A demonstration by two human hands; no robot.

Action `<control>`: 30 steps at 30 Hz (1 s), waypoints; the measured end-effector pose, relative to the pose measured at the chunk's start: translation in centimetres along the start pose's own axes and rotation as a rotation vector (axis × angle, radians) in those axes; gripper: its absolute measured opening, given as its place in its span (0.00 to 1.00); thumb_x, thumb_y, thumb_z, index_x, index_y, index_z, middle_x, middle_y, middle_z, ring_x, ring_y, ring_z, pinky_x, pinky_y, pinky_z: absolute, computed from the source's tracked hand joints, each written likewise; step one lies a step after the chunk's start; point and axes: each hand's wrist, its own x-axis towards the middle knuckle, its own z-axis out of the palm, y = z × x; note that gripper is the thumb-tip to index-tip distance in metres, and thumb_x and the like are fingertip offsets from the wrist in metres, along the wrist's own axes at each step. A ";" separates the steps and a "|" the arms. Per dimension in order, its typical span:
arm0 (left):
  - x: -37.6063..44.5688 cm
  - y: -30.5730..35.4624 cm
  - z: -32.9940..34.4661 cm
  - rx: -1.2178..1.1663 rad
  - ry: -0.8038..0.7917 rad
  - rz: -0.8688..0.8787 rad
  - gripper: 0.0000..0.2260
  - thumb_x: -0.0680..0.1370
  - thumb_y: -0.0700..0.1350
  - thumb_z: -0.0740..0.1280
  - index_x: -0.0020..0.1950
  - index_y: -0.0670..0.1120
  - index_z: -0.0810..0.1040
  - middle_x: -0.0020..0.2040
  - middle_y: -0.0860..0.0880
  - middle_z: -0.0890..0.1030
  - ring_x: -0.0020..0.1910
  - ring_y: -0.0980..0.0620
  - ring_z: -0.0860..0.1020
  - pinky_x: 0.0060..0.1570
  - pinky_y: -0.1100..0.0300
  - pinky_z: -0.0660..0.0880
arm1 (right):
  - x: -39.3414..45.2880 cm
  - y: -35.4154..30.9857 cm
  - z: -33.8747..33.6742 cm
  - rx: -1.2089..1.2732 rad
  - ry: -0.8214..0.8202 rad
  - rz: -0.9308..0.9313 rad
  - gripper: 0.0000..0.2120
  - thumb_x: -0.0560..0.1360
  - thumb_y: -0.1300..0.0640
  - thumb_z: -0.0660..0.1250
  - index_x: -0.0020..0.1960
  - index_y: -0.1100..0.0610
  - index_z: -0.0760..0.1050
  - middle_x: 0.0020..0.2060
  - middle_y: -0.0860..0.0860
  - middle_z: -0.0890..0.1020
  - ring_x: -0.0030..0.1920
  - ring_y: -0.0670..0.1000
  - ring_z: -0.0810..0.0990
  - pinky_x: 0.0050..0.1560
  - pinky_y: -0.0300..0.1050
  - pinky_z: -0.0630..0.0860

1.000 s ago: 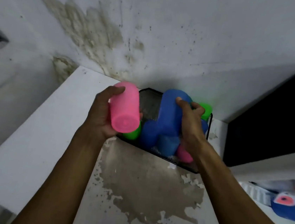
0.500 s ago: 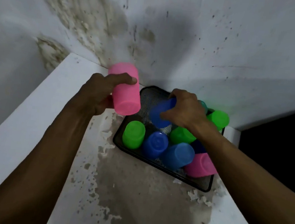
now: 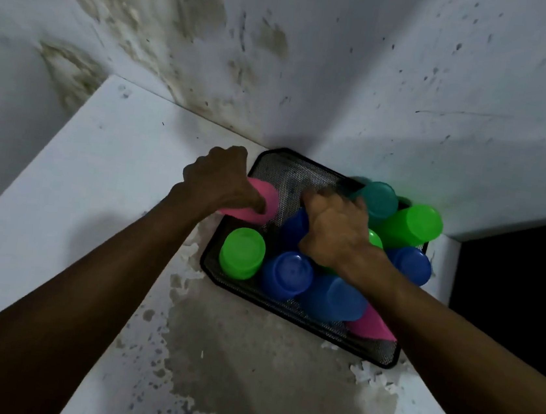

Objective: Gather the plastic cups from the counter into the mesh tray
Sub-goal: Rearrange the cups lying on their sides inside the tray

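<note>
A black mesh tray [image 3: 303,171] sits in the counter's far corner against the wall. Several plastic cups lie in it: a green cup [image 3: 242,252] at the front left, blue cups [image 3: 287,275], a teal cup [image 3: 379,198], a large green cup [image 3: 412,224] and a pink cup [image 3: 372,325] at the front right. My left hand [image 3: 220,180] grips a pink cup [image 3: 261,205] lying sideways over the tray's left rim. My right hand [image 3: 333,230] presses down on a blue cup [image 3: 295,224] in the tray's middle, mostly hiding it.
The white counter [image 3: 97,186] has a worn, peeling patch [image 3: 247,357] in front of the tray. Stained walls meet right behind the tray. A dark opening [image 3: 521,286] lies to the right.
My left hand has lowered the pink cup from above the counter down to the tray's left rim. My right hand has pushed the blue cup deeper among the others.
</note>
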 end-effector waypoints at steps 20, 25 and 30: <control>-1.1 5.4 2.5 0.543 -0.012 0.178 0.12 0.74 0.48 0.68 0.54 0.44 0.77 0.54 0.46 0.80 0.54 0.45 0.78 0.53 0.51 0.75 | -0.7 0.6 -0.9 0.059 -0.058 -0.049 0.32 0.65 0.58 0.72 0.66 0.53 0.66 0.61 0.55 0.74 0.61 0.59 0.75 0.63 0.56 0.64; -1.4 5.7 2.1 0.491 -0.113 0.115 0.25 0.69 0.55 0.72 0.61 0.45 0.74 0.60 0.45 0.77 0.58 0.44 0.77 0.58 0.46 0.74 | -1.0 0.8 -1.1 0.128 -0.050 -0.053 0.35 0.65 0.59 0.73 0.69 0.54 0.64 0.62 0.57 0.73 0.62 0.60 0.74 0.65 0.55 0.65; -1.7 5.2 0.2 0.315 -0.065 0.133 0.40 0.66 0.56 0.75 0.72 0.47 0.62 0.66 0.42 0.69 0.66 0.40 0.69 0.62 0.48 0.67 | -1.7 1.4 -1.6 0.284 0.008 -0.050 0.37 0.63 0.58 0.76 0.69 0.53 0.66 0.59 0.56 0.74 0.58 0.59 0.75 0.57 0.50 0.73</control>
